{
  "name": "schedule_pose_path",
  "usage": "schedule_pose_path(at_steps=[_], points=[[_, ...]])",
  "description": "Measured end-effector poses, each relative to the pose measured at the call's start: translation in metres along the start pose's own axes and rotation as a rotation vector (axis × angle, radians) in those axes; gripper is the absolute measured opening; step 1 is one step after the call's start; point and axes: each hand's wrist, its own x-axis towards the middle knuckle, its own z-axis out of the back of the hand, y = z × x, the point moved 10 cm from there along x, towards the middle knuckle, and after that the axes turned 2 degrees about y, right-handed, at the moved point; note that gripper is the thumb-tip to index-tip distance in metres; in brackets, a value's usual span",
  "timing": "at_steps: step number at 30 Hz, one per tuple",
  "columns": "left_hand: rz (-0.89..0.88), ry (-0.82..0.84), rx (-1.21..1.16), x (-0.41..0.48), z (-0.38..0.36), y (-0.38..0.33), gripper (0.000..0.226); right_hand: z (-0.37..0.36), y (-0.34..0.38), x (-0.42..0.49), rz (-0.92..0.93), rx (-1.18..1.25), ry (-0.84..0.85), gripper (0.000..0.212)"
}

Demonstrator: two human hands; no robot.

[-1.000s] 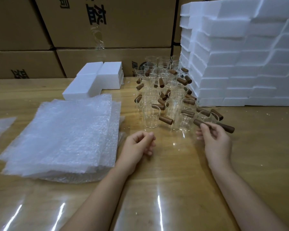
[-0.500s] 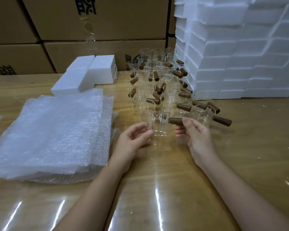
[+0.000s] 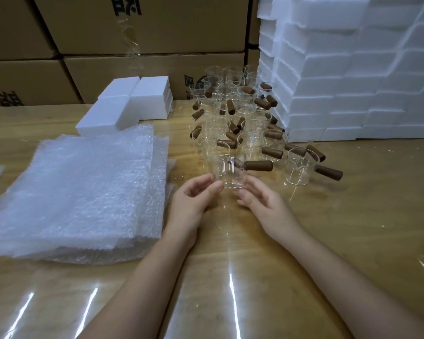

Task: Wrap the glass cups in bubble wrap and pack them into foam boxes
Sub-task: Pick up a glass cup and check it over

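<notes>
Glass cup [image 3: 230, 172] clear, upright, brown handle [image 3: 258, 165] pointing right; left hand [image 3: 194, 203] and right hand [image 3: 263, 204] fingertips pinch base.

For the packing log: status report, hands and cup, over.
Left hand, right hand both gripping glass cup at base. Bubble wrap stack left, untouched. Nothing in the way.

We see a bright, evenly lit scene with soft shadows, white streaks of overhead glare on the glossy counter [image 3: 353, 216], and wide-angle bending toward the edges.
</notes>
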Motion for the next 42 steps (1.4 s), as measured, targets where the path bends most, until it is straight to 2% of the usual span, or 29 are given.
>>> schedule_pose_path(at_steps=[2, 7, 10, 12, 19, 23, 27, 33, 39, 42], points=[[-0.004, -0.003, -0.006, 0.000, 0.000, -0.002, 0.063, -0.002, 0.001, -0.001, 0.021, -0.052, 0.006, 0.050], [-0.001, -0.014, -0.040, 0.000, -0.002, -0.001, 0.065, 0.002, 0.008, -0.001, 0.054, 0.050, -0.023, 0.040], [-0.004, 0.007, -0.032, 0.001, -0.003, -0.001, 0.060, 0.003, 0.008, -0.001, 0.050, 0.056, -0.025, 0.045], [-0.013, 0.020, -0.022, 0.001, -0.004, -0.001, 0.057, 0.003, 0.008, -0.001, 0.050, 0.069, -0.024, 0.040], [-0.121, -0.003, 0.019, -0.001, -0.005, -0.011, 0.047, 0.010, 0.011, 0.000, 0.039, 0.114, -0.073, 0.028], [-0.198, -0.027, 0.021, -0.002, 0.000, -0.016, 0.034, 0.008, 0.015, -0.002, 0.062, 0.118, -0.059, 0.036], [-0.210, -0.035, 0.048, -0.002, 0.001, -0.015, 0.027, 0.010, 0.017, -0.003, 0.097, 0.137, -0.074, 0.025], [-0.132, 0.011, 0.005, 0.001, -0.006, -0.007, 0.063, 0.002, 0.035, -0.008, 0.262, -0.036, -0.035, 0.029], [-0.093, 0.031, -0.018, 0.003, -0.004, -0.004, 0.067, 0.001, 0.045, -0.013, 0.371, -0.138, -0.041, 0.033], [-0.081, 0.067, -0.010, 0.005, -0.003, -0.004, 0.053, 0.003, 0.041, -0.012, 0.318, -0.009, -0.051, 0.036]])
